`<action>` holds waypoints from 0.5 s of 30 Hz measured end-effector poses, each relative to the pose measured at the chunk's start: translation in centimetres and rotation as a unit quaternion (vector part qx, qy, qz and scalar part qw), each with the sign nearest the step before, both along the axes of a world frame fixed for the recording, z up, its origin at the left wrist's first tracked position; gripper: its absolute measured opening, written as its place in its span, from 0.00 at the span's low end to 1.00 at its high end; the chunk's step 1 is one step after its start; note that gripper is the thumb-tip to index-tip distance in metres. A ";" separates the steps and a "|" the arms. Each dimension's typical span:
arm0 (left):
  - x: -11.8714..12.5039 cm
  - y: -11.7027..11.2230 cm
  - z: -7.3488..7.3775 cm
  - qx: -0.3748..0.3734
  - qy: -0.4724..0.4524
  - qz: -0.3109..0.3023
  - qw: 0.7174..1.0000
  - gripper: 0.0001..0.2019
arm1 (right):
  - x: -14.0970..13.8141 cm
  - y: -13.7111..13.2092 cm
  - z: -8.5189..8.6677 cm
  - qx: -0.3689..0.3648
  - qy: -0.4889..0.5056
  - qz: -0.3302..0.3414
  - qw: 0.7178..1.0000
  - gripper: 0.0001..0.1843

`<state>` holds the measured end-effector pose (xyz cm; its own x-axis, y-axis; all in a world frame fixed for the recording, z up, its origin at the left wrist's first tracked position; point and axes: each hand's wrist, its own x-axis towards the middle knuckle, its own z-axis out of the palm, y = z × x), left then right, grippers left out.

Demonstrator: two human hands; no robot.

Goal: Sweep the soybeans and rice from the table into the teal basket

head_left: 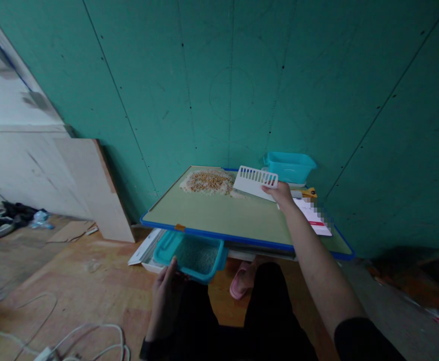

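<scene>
My left hand [166, 283] grips the near edge of a turquoise plastic tub [167, 247], held just below the front edge of the low table [219, 215]. Fine greyish grains cover the bottom of that tub. Stretched out over the table, my right hand [280, 194] is closed on a white flat plastic piece with a row of slots [252, 186]. To the left of this piece, a spread pile of pale grains mixed with yellow-brown kernels [209, 181] lies on the tabletop.
Another turquoise tub [289, 168] stands at the table's back right. Near it are a yellow-and-black tool [309, 192] and a printed white sheet [315, 218]. A green wall [230, 100] rises behind. White cables [102, 327] lie on the floor at left.
</scene>
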<state>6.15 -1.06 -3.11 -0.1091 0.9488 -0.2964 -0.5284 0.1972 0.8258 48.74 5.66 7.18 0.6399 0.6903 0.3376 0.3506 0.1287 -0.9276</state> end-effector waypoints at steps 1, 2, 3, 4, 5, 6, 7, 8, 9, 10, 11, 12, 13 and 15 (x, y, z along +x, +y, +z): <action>0.0 0.0 0.1 0.001 -0.001 -0.004 1.000 0.22 | -0.2 -0.1 0.2 0.005 0.006 0.007 1.000 0.18; 0.0 -0.1 0.2 0.003 -0.003 -0.009 1.000 0.22 | -0.3 -0.2 0.4 0.007 0.010 0.016 1.000 0.19; 0.1 -0.1 0.2 0.006 -0.005 -0.013 1.000 0.23 | -0.5 -0.4 0.6 0.006 0.012 0.024 1.000 0.20; 0.1 -0.1 0.3 0.010 -0.007 -0.015 1.000 0.23 | -0.6 -0.5 0.8 0.005 0.012 0.032 0.999 0.20; 0.1 -0.1 0.3 0.014 -0.009 -0.017 1.000 0.23 | -0.7 -0.7 0.9 0.002 0.011 0.038 0.999 0.20; 0.2 -0.1 0.3 0.017 -0.012 -0.018 1.000 0.23 | -0.8 -0.8 1.0 0.000 0.007 0.042 0.999 0.20; 0.2 -0.2 0.3 0.018 -0.014 -0.018 1.000 0.23 | -1.0 -1.0 1.1 -0.002 0.003 0.044 0.999 0.20; 0.2 -0.2 0.3 0.018 -0.017 -0.019 1.000 0.23 | -1.1 -1.1 1.2 -0.006 -0.001 0.044 0.999 0.20; 0.2 -0.2 0.4 0.017 -0.018 -0.021 0.999 0.23 | -1.2 -1.2 1.2 -0.010 -0.005 0.043 0.999 0.20; 0.2 -0.3 0.5 0.016 -0.018 -0.022 0.999 0.23 | -1.3 -1.4 1.3 -0.016 -0.008 0.043 0.999 0.20; 0.2 -0.4 0.7 0.015 -0.014 -0.021 1.000 0.23 | -1.3 -1.5 1.4 -0.021 -0.011 0.045 0.999 0.20; 0.3 -0.6 1.0 0.015 -0.005 -0.019 1.000 0.23 | -1.4 -1.6 1.5 -0.026 -0.013 0.048 0.998 0.20; 0.3 -0.7 1.4 0.017 0.005 -0.015 1.000 0.23 | -1.4 -1.6 1.8 -0.029 -0.016 0.051 0.998 0.20; 0.4 -0.9 2.2 0.019 0.043 -0.002 0.999 0.24 | -1.1 -1.6 2.6 -0.037 -0.037 0.062 0.997 0.19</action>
